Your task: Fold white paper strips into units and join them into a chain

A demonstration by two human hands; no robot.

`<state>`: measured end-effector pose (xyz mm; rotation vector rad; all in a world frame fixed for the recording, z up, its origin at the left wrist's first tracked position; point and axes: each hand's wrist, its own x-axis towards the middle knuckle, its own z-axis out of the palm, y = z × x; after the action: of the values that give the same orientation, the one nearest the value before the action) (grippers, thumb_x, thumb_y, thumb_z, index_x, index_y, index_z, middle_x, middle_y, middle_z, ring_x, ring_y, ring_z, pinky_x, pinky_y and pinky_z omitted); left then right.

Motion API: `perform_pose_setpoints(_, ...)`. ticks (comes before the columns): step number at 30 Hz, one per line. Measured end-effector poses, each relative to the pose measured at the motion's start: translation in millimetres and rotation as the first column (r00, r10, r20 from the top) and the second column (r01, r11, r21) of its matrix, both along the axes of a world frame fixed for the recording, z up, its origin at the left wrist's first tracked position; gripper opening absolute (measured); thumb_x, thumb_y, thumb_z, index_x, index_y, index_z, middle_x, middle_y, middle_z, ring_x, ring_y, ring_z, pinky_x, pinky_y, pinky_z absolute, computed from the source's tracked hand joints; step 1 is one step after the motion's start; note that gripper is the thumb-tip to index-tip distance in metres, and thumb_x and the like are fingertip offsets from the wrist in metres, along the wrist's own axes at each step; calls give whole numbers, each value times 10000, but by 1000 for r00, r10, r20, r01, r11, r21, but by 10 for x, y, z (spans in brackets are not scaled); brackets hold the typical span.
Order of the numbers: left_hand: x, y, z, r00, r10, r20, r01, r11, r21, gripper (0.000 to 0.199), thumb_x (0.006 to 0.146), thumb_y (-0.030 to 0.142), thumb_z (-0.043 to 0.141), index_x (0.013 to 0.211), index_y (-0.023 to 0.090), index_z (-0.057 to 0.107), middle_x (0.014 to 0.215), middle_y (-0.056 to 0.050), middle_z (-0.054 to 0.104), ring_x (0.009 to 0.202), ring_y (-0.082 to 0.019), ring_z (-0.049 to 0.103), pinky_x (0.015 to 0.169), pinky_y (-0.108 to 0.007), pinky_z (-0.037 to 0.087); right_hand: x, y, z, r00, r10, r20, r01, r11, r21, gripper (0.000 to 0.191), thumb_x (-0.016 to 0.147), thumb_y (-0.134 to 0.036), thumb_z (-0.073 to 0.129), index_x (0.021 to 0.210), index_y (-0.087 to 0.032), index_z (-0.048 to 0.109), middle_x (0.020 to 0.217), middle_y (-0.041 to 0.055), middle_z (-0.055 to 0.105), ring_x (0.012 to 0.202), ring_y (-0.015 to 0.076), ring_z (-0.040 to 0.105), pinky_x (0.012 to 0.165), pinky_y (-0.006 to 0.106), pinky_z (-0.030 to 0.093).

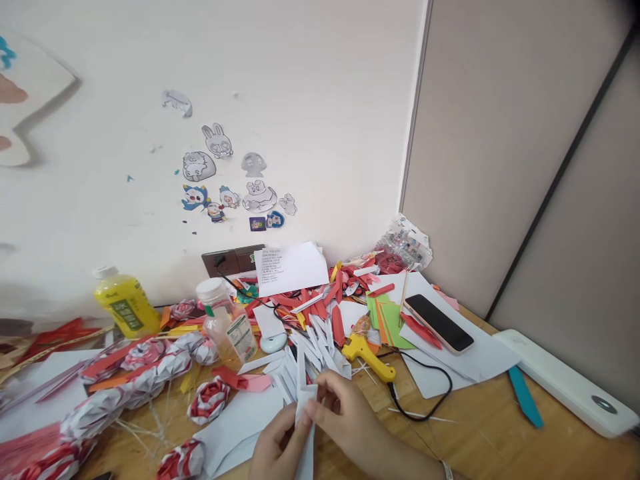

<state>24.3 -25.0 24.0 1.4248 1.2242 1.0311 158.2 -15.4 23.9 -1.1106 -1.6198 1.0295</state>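
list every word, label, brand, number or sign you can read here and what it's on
No text can be quoted with certainty.
Yellow bottle: dark characters on a green label, too blurred to read.
Propped white sheet: several lines of writing, too small to read.
Clear jar with a white lid: printed label, too small to read.
Long white device: a faint mark near its far end, too small to read.
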Motion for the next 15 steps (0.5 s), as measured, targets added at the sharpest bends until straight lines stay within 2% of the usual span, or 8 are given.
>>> perform_pose_setpoints(3, 21, -23, 3, 995, -50, -83, 55, 997, 53, 344, 707, 472, 515, 675, 161, 658, 704, -35, 663, 703, -212, 548, 710, -259, 439, 3, 5, 5, 999, 2, -32, -2, 1000, -11, 125, 749, -276, 540, 734, -152, 533, 636, -21, 487, 600, 116, 447, 552, 211, 351)
perform_pose_setpoints(7, 37, -34, -5, 992, -35, -124, 41, 998, 44, 347, 698, 477, 524, 573, 164, 603, 600, -16, 615, 641, -193, 540, 639, -241, 440, -7, 7, 29, 997, -19, -81, 13, 998, -64, 144, 726, -232, 540, 619, -145, 495, 578, -31, 431, 575, 111, 415, 530, 210, 334)
perform_pose_setpoints(10, 62, -45, -4, 997, -59, -44, 56, 997, -60, 343, 704, 470, 528, 540, 171, 555, 466, 17, 572, 494, -152, 522, 525, -221, 420, -14, 5, 53, 991, -28, -131, 16, 996, -88, 170, 712, -233, 553, 588, -149, 474, 560, -36, 417, 551, 104, 403, 515, 207, 330)
perform_pose_setpoints(15, 111, -65, -31, 976, -95, 197, 131, 975, -179, 385, 758, 498, 435, 602, 165, 551, 369, 12, 586, 369, -124, 508, 416, -199, 373, -24, 1, 59, 959, 35, -280, -89, 979, -182, 189, 754, -322, 508, 659, -166, 459, 454, -62, 409, 408, 97, 414, 407, 197, 310)
